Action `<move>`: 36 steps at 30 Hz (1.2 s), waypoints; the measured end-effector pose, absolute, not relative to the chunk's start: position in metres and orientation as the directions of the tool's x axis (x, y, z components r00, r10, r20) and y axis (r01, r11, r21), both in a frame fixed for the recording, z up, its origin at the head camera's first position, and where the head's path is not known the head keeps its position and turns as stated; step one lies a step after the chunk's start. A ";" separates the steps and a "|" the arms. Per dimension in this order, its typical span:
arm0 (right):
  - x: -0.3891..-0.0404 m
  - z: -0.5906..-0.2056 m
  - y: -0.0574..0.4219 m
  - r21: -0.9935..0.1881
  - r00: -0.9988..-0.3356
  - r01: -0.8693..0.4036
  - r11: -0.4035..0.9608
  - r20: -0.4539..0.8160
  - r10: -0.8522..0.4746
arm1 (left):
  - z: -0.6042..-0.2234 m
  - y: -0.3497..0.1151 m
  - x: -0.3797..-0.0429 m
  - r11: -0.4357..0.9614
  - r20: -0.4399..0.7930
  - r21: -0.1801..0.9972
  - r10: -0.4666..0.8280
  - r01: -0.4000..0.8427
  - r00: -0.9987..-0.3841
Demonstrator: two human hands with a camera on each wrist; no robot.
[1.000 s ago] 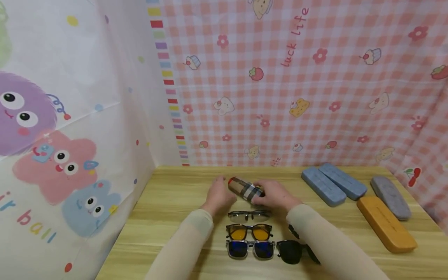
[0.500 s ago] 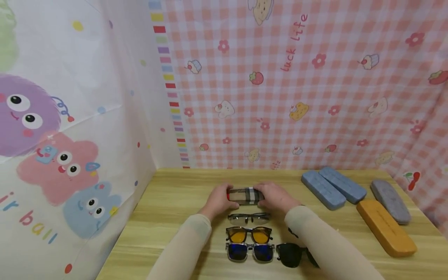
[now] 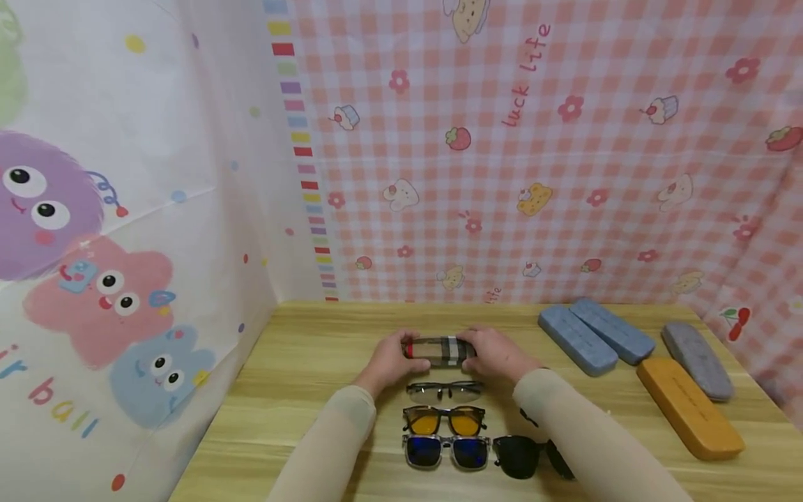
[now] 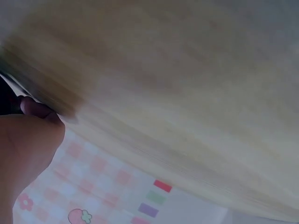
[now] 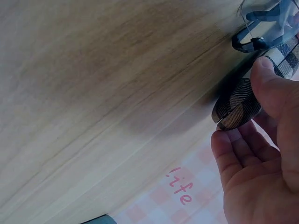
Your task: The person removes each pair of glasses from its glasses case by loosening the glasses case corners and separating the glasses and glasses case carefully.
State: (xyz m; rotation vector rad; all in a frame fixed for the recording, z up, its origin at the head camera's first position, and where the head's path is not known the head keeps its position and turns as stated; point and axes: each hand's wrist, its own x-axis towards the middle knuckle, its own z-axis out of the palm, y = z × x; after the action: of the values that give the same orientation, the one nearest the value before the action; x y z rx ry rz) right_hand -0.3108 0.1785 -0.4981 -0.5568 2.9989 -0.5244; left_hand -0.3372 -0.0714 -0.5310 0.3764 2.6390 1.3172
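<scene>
A plaid glasses case [image 3: 433, 351] with a red band near its left end lies crosswise behind the row of glasses. My left hand [image 3: 393, 361] grips its left end, thumb on the near side. At the other end my right hand [image 3: 498, 354] holds the case between thumb and fingers; the right wrist view shows the thumb on the case's rounded plaid end [image 5: 238, 105]. In the left wrist view only part of the left hand [image 4: 28, 144] shows. Just in front of the case lie clear half-rim glasses [image 3: 445, 390].
Nearer on the wooden table [image 3: 251, 418] are orange-lens glasses [image 3: 444, 420], blue-lens sunglasses [image 3: 447, 452] and black sunglasses [image 3: 519, 457], partly under the right sleeve. To the right lie two blue cases [image 3: 577, 339], a grey case [image 3: 698, 360] and an orange case [image 3: 690, 409].
The plaid case has turned from slanted to level and come slightly nearer. My left hand, earlier beside its left end, has taken hold there; the right hand has kept its grip.
</scene>
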 end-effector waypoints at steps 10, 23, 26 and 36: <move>-0.311 -0.490 0.173 -0.334 -0.944 -0.296 0.895 -0.043 -0.328 | -0.527 -0.072 -0.335 0.583 -0.045 0.801 0.281 0.134 -0.959; -0.314 -0.489 0.168 -0.316 -0.946 -0.271 0.909 -0.088 -0.313 | -0.525 -0.067 -0.329 0.589 -0.060 0.804 0.226 0.087 -0.972; -0.314 -0.488 0.168 -0.323 -0.944 -0.268 0.908 -0.100 -0.314 | -0.527 -0.066 -0.331 0.591 -0.067 0.803 0.212 0.074 -0.975; -0.319 -0.483 0.169 -0.285 -0.931 -0.311 0.907 -0.098 -0.351 | -0.528 -0.065 -0.333 0.574 -0.073 0.817 0.202 0.058 -0.977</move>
State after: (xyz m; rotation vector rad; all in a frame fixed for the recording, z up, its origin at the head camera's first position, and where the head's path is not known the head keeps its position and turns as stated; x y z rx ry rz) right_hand -0.3189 0.1689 -0.4831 -0.5105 2.9232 -0.4011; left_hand -0.3333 -0.0647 -0.5278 0.2200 2.6439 1.3644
